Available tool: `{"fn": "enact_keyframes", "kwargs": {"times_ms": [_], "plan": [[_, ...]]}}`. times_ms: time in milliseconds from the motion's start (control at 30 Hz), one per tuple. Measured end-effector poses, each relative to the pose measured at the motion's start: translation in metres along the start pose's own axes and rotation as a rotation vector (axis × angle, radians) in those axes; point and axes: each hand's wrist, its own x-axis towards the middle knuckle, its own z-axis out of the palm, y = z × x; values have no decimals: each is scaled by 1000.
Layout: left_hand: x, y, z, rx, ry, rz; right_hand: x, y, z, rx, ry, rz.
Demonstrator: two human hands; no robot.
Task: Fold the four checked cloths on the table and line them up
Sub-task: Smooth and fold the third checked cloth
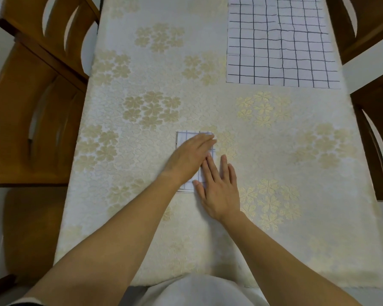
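A small folded checked cloth, white with dark grid lines, lies at the middle of the table. My left hand rests flat on top of it, fingers together and pointing right. My right hand lies flat with fingers spread on the cloth's lower right corner and the tablecloth beside it. Neither hand grips anything. At the far right of the table, unfolded checked cloths lie flat, overlapping one another; how many are stacked there I cannot tell.
The table wears a cream tablecloth with gold flower patterns. Wooden chairs stand at the left and at the right. My white garment shows at the near edge.
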Motion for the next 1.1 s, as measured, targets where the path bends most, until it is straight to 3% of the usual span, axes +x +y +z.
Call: {"fn": "enact_keyframes", "kwargs": {"times_ms": [300,533,633,800,967,1100], "plan": [[-6,-10,13,185,-193,-65,-19,17,-1,33,40,-105],[-3,-5,19,326,-191,-139,-45,25,0,58,55,-182],[-4,-6,19,343,-187,-132,-48,24,-5,94,183,-182],[-5,-6,17,365,-179,-125,-8,5,-37,293,373,96],[0,-3,9,395,-253,-143,24,-7,-42,448,166,402],[17,1,-13,388,-232,-145,22,-8,-46,366,17,435]]}}
